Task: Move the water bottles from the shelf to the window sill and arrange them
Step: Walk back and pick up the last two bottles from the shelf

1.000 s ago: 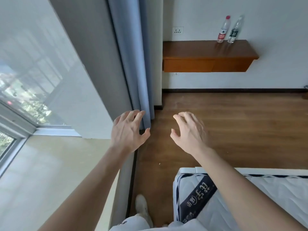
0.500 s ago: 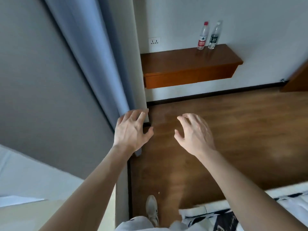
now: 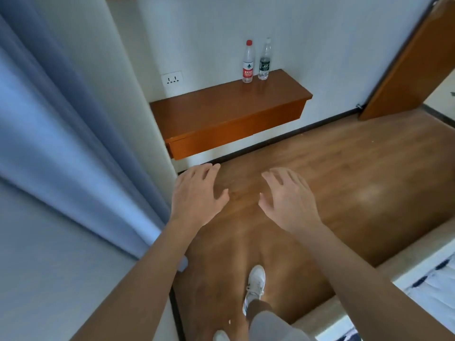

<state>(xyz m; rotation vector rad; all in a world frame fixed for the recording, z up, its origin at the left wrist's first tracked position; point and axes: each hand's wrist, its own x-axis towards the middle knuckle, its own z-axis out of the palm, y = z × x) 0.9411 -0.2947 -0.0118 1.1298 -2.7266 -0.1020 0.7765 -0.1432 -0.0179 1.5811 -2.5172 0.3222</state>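
Observation:
Two clear water bottles stand upright side by side at the back right of a brown wall-mounted shelf (image 3: 221,114): a red-capped, red-labelled bottle (image 3: 248,62) and a dark-labelled bottle (image 3: 265,60) just right of it. My left hand (image 3: 197,195) and my right hand (image 3: 288,198) are stretched out in front of me over the floor, fingers spread and relaxed, holding nothing. Both hands are well short of the shelf. The window sill is out of view.
A blue-grey curtain (image 3: 61,143) hangs along the left. A wall socket (image 3: 172,79) sits above the shelf's left end. A brown door (image 3: 413,62) stands at the right. A bed corner (image 3: 430,286) is at the lower right. Wooden floor lies ahead.
My view has turned right, away from the window and sill, and nearer to the shelf. The bottles look larger. Both hands stay out in front, holding nothing, and one foot has stepped forward.

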